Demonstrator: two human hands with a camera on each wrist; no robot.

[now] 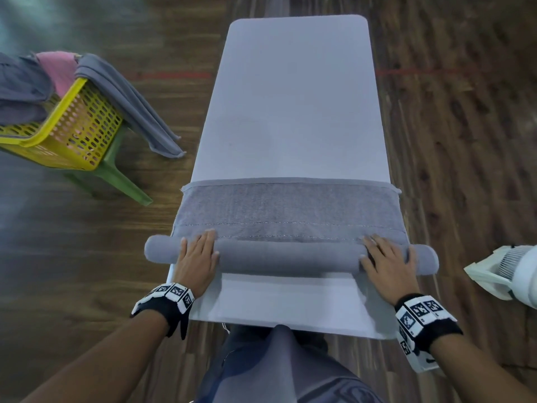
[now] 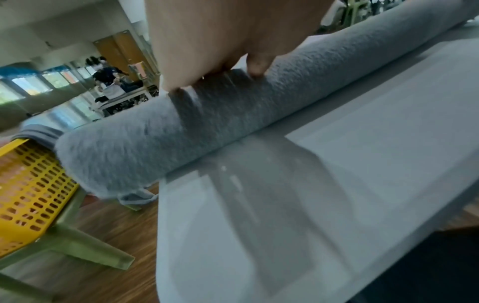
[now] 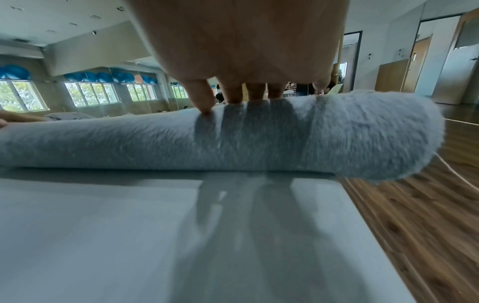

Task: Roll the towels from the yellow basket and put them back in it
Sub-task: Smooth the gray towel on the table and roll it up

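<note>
Both hands [image 1: 197, 251] flat, pushing the towel roll [image 1: 290, 257] along the table's [image 1: 296, 97] near end.
Fingers are lying straight, gripping nothing; uneven pressing is risking a skewed, loosening roll, its ends overhanging both side edges.

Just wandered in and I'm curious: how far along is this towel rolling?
Nothing finished shows: no rolled towel is visible in the yellow basket, where loose grey towels and a pink towel still hang over the rim. In hand: the left hand and right hand press a half-rolled grey towel on the white table, a flat strip still unrolled. Left: finishing it, returning it, then rolling the others.
</note>
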